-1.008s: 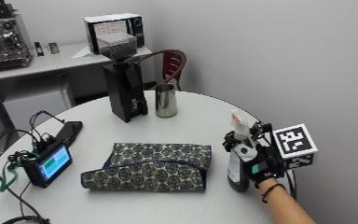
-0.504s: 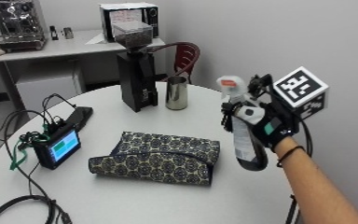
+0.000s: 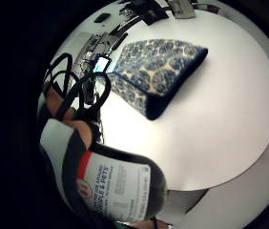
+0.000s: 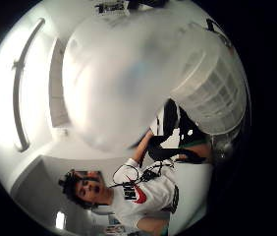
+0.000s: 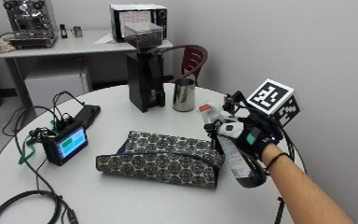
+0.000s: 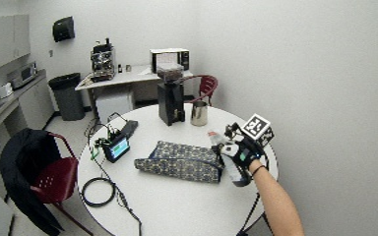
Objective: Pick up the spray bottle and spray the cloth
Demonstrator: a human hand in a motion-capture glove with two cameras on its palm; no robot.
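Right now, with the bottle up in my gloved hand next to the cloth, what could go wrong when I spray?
1. The small screen and its cables sit on the table just past the far end of the cloth; drifting mist might wet them.
2. The right hand holds the spray bottle beside the cloth's edge, not over it, so some spray may land on the table.

Gloved right hand (image 5: 248, 137) raised, fingers curled in a grip
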